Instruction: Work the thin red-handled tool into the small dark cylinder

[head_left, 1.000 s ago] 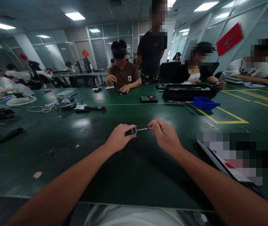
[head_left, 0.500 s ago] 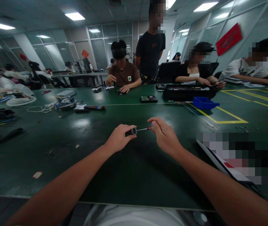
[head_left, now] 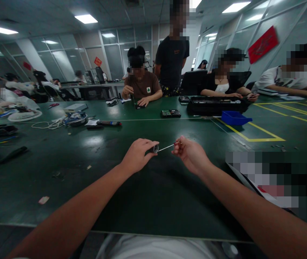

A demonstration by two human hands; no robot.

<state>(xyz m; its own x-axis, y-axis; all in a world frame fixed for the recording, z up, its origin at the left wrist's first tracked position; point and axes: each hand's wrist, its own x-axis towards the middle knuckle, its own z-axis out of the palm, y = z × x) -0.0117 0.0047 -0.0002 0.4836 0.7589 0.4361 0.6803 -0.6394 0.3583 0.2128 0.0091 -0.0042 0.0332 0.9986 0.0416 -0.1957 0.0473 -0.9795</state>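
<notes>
My left hand [head_left: 138, 155] pinches a small dark cylindrical part [head_left: 156, 148] by its sides, its round ringed end facing right and toward me. My right hand [head_left: 189, 153] is closed on the red handle of a thin screwdriver [head_left: 166, 147]. The steel shaft slopes down to the left, and its tip meets the lower edge of the cylinder's round end; whether it sits inside cannot be made out. Both hands are raised over the green table [head_left: 142, 205], and most of the cylinder's body is hidden by my left fingers.
Cables [head_left: 75, 119] and a dark tool [head_left: 109, 123] lie beyond my left hand. A circuit board unit [head_left: 171, 113], a long black housing [head_left: 215, 105] and a blue tray [head_left: 236, 118] sit farther off. Another screwdriver [head_left: 10, 156] is at left. Co-workers sit across the table.
My right fingers have curled in round the screwdriver handle, and the hand has turned and shifted slightly right. The shaft tilts more steeply. My left hand has turned the cylinder's end a little.
</notes>
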